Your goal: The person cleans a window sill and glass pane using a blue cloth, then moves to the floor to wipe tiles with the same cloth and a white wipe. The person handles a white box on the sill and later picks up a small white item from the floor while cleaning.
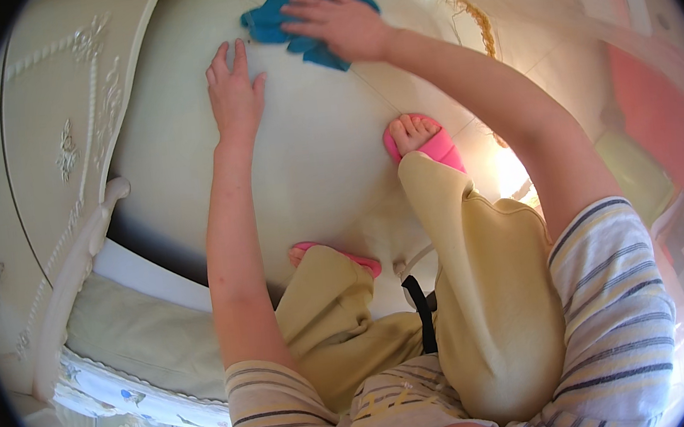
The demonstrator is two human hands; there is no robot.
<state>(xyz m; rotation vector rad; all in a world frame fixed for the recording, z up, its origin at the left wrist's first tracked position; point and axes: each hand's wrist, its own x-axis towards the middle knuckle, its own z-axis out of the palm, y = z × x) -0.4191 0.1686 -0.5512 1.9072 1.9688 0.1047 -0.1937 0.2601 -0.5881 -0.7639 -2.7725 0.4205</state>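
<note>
A teal cloth [269, 24] lies crumpled on the pale glossy tiled floor [310, 148], at the top of the view. My right hand [350, 25] rests palm down on it with the fingers spread, pressing rather than gripping. To the left of the cloth, my left hand [234, 90] reaches low over the floor, back of the hand up. Its fingers are apart and hold nothing; whether they touch the tiles, I cannot tell. A tiny dark speck [249, 40] sits between the left fingertips and the cloth.
Carved white furniture [51, 119] lines the left side, beside a grey-green cushioned surface [141, 322] with floral trim. My feet in pink slippers [445, 149] stand below my hands. A golden fringe [478, 21] hangs at the upper right. A black strap [422, 314] dangles between my knees.
</note>
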